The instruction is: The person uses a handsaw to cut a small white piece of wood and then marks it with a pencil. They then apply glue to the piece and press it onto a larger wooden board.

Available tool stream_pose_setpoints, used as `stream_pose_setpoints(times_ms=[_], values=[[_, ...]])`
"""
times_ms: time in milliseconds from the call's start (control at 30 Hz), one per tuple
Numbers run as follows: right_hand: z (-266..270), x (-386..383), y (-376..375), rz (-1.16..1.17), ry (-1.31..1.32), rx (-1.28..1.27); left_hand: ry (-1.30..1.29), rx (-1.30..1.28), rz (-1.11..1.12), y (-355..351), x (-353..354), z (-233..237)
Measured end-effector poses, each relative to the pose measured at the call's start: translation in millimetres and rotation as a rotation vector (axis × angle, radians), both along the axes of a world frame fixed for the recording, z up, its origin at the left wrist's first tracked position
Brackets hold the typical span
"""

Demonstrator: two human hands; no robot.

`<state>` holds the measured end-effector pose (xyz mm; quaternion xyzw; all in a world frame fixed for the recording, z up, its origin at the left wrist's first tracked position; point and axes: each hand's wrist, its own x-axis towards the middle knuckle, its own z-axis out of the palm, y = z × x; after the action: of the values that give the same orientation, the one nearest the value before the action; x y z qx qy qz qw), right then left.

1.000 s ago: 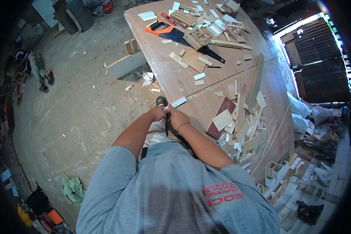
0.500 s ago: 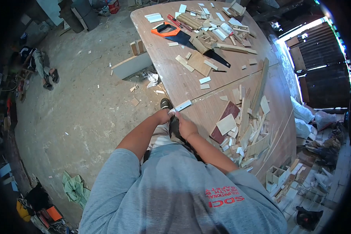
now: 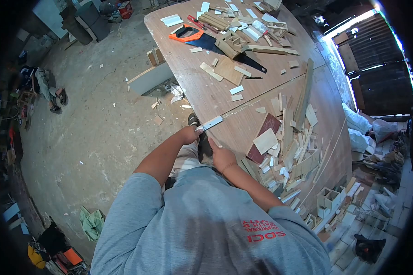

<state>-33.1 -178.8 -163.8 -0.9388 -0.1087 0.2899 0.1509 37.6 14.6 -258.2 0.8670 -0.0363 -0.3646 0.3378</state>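
Observation:
A small white-faced strip [image 3: 213,123], with dark spots on its face, lies across the table's near left edge. My left hand [image 3: 191,134] is closed at its near end, where a white bit shows between thumb and fingers. To the right and nearer my body, my right hand [image 3: 223,157] is apart from the strip. Its index finger points forward beside the table edge while the other fingers look curled. Whatever those curled fingers may hold is hidden.
Offcuts [image 3: 284,146] heap on the table's right side, near a dark red board [image 3: 268,126]. An orange-handled handsaw [image 3: 206,42] lies farther back among wood pieces. A grey panel [image 3: 151,79] stands beside the table. Another person [image 3: 43,85] sits at far left.
My right hand has drawn back from the strip toward my body and slightly right. My left hand stays at the strip's near end. The whole view has shifted slightly.

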Motion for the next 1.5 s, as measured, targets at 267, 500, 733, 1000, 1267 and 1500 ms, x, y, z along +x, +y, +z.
stream_pose_setpoints(times_ms=[267, 500, 733, 1000, 1267, 1500], values=[[-25.3, 33.2, 23.4, -0.027, -0.004, 0.014, 0.013, -0.008, 0.009, -0.9, -6.8, 1.6], [53.0, 5.5, -1.4, 0.162, 0.129, -0.104, -0.009, -0.08, 0.166, 3.8, -26.3, 8.6], [-16.2, 48.3, 34.6, 0.155, 0.107, -0.074, 0.0, -0.017, 0.047, 7.0, -11.0, -0.8], [89.5, 38.8, 17.0, 0.287, 0.223, -0.208, 0.099, -0.086, 0.118, 5.5, -10.9, -12.5], [-14.9, 13.5, 25.5, 0.286, 0.131, -0.087, 0.031, -0.027, 0.026, 6.6, -5.4, -4.0], [22.2, 6.0, 8.5, 0.168, 0.041, -0.072, -0.045, -0.041, 0.089, 2.9, -17.5, -17.1]])
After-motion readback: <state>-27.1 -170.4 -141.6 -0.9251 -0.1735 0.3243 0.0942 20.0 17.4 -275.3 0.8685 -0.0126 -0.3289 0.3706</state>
